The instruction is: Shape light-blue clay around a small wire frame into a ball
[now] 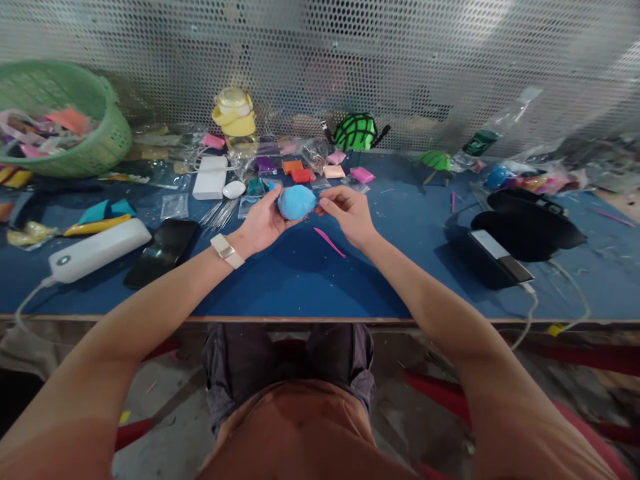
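Observation:
A light blue lump of modelling clay (297,202), rounded like a ball, rests in my left hand (261,223), whose fingers curl under and behind it above the table. My right hand (351,215) is at the lump's right edge with thumb and fingertips pinched together. Whatever sits between those fingertips is too small to make out. Below the hands, a pink plastic modelling knife (330,243) lies on the blue tabletop. Behind the lump are small packs of coloured clay, among them a red one (303,175) and a pink one (362,175).
To the left are a green basket (113,130), a white power bank (100,250) and a black phone (163,252). A yellow-lidded bottle (235,120) and a green-and-black turtle-like figure (356,131) stand behind. Dark goggles (530,223) with cables lie at right.

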`<action>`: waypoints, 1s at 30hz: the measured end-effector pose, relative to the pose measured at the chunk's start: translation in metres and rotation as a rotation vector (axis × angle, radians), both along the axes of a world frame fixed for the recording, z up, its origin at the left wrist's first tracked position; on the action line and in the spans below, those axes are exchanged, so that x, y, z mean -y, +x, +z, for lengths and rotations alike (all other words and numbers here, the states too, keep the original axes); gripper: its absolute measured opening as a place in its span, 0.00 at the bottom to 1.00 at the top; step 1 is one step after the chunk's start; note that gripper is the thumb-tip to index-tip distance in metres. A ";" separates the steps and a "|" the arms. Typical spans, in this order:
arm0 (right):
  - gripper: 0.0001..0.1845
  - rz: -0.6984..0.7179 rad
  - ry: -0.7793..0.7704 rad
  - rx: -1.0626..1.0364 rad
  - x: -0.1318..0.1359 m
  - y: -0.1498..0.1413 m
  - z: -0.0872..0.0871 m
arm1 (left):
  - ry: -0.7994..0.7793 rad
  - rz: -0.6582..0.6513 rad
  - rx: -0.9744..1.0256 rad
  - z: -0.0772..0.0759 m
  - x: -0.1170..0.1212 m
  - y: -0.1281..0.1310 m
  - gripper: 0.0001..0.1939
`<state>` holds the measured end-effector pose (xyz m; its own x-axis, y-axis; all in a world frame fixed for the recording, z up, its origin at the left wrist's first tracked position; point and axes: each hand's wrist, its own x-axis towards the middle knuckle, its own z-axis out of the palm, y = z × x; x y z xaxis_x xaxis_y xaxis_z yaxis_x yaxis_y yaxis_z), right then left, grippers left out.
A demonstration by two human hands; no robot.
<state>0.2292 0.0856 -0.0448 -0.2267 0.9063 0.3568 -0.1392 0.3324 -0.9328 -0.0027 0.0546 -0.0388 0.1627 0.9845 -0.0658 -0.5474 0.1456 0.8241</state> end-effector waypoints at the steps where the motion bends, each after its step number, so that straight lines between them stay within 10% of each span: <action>1: 0.32 -0.017 -0.027 -0.018 -0.001 -0.002 -0.002 | -0.006 0.001 -0.006 -0.001 0.001 0.000 0.15; 12: 0.08 -0.139 0.001 0.008 -0.011 0.011 0.003 | 0.058 -0.109 -0.162 -0.009 0.012 0.002 0.13; 30: 0.07 -0.154 -0.030 0.027 -0.019 0.024 0.021 | 0.420 -0.070 -0.618 -0.004 0.012 -0.001 0.07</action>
<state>0.2527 0.1042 -0.0234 -0.0930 0.9413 0.3246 -0.0631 0.3198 -0.9454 -0.0041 0.0424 -0.0429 0.2808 0.9358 0.2132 0.0321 -0.2312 0.9724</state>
